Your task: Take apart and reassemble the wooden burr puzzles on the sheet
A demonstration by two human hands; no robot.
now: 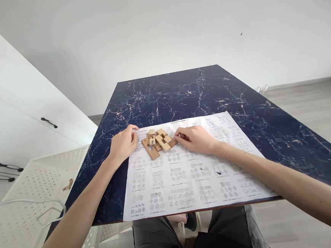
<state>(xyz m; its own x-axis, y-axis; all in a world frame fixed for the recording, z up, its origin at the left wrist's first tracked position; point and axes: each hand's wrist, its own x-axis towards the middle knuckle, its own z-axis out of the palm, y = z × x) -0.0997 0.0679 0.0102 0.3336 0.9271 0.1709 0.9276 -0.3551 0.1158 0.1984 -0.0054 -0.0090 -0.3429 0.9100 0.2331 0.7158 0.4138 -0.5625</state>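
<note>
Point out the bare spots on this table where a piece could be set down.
Bare: the dark table beyond the sheet, its right side, and the strip left of the left hand. Crowded: between left hand and right hand, around the wooden blocks.

The far half of the dark blue marble-patterned counter (197, 93) lies bare up to its far edge and far corners. Near the middle, a cluster of light wooden puzzle blocks (159, 141) sits on the flat white printed instruction sheet (186, 175), hemmed in on both sides by the left hand (124, 143) and right hand (197, 138). Beyond the counter's left edge, a white perforated plastic basket (31, 211) stands close.
</note>
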